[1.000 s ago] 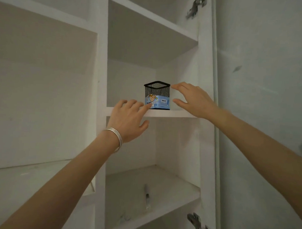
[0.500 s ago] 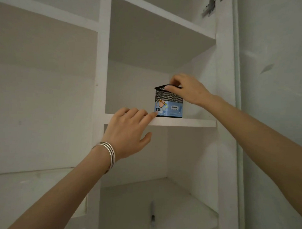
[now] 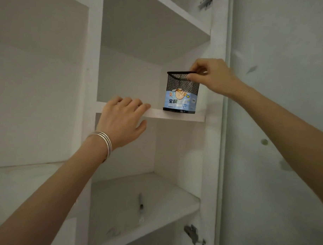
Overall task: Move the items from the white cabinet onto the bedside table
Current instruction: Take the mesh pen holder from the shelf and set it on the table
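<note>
Two hands of mine are up at the white cabinet (image 3: 93, 65). My right hand (image 3: 213, 76), at about two o'clock in my view, pinches the top rim of the black mesh pen holder (image 3: 181, 93) between thumb and curled fingers. The holder, with a blue label round its lower half, stands at the right end of the middle shelf (image 3: 175, 116), its base at the front edge; I cannot tell whether it is lifted clear. My left hand (image 3: 122, 122), at eight o'clock from the holder, lies with loose, nearly straight fingers on the shelf's front edge, thumb beneath, holding nothing. Silver bangles (image 3: 105, 142) circle that wrist. At six o'clock, a pen (image 3: 141, 204) lies on the lower shelf.
</note>
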